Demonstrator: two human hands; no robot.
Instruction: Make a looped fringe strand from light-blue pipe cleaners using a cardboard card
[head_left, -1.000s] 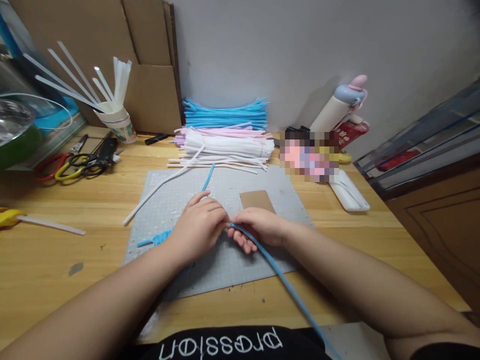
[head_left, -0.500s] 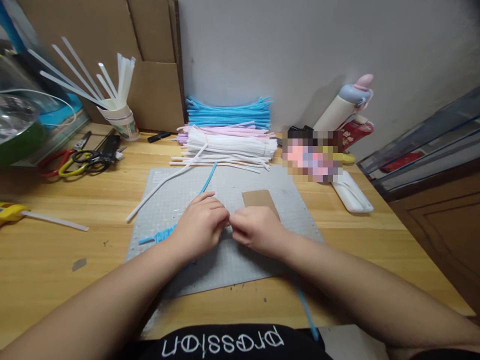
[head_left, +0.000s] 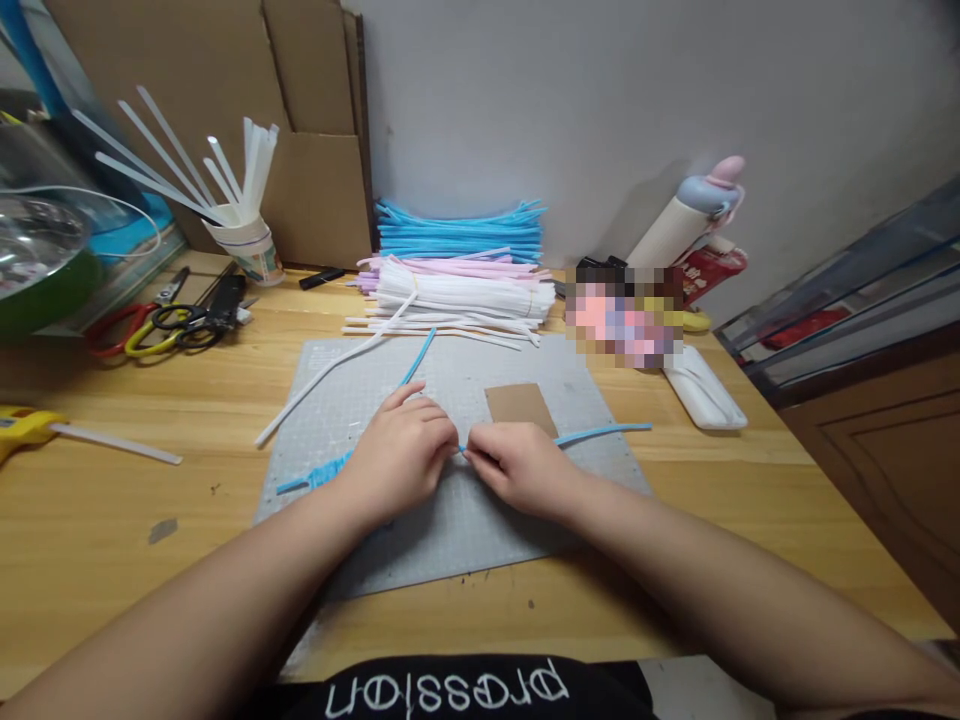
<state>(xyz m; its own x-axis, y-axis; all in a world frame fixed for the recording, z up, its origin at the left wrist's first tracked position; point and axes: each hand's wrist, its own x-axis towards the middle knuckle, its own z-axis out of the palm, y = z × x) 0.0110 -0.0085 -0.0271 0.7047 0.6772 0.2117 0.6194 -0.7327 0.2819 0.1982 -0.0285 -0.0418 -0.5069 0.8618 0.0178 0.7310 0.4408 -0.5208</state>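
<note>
Over the middle of a grey cutting mat [head_left: 465, 540], my left hand [head_left: 409, 445] and my right hand [head_left: 517, 462] pinch a blue pipe cleaner [head_left: 604, 431] close together. A short bit of it shows between the fingertips, and one end sticks out to the right past my right hand. Beneath my left hand a coiled blue pipe cleaner piece [head_left: 326, 472] pokes out to the left, partly hidden. Another blue end [head_left: 420, 355] rises behind the left fingers. A small brown cardboard piece [head_left: 519, 402] lies just behind my right hand.
Bundles of blue [head_left: 461, 235] and white pipe cleaners [head_left: 461, 292] lie against the wall. On the left are scissors [head_left: 142, 330], a yellow glue gun [head_left: 30, 427] and a paper cup of glue sticks [head_left: 247, 245]. A bottle [head_left: 675, 215] and a white case [head_left: 705, 390] stand right.
The blue pipe cleaner's free end has swung from hanging near my lap up to the right of my right hand. A small blue stretch now shows between my fingertips.
</note>
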